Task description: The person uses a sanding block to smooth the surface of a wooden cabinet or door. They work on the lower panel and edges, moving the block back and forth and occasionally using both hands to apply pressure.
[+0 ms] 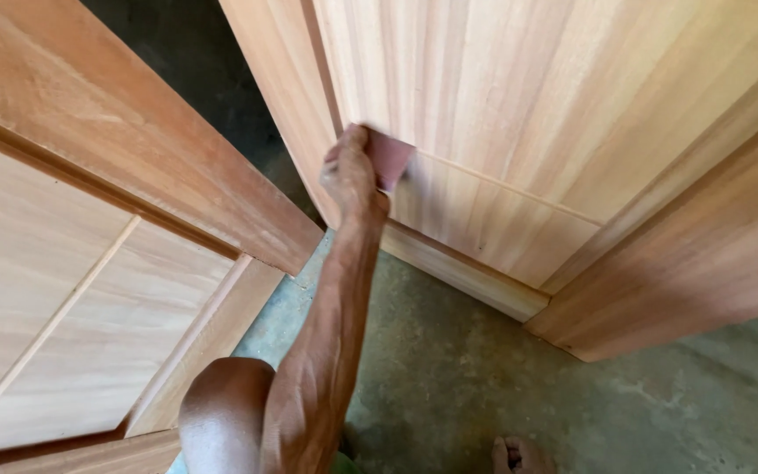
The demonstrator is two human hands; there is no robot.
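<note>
Sandpaper point(391, 160), a reddish sheet, is pressed flat against a pale wooden door panel point(502, 114) where a thin groove crosses the grain.

The one hand point(349, 172) in view is clamped on the sheet, its fingers mostly hidden behind the knuckles; which arm it belongs to cannot be told, and no other hand appears. The door stands upright on a stained concrete floor point(449, 369). A second panelled door point(89, 263) leans at left, cut off by the edge. A bare foot point(519, 456) shows at the bottom.
</note>
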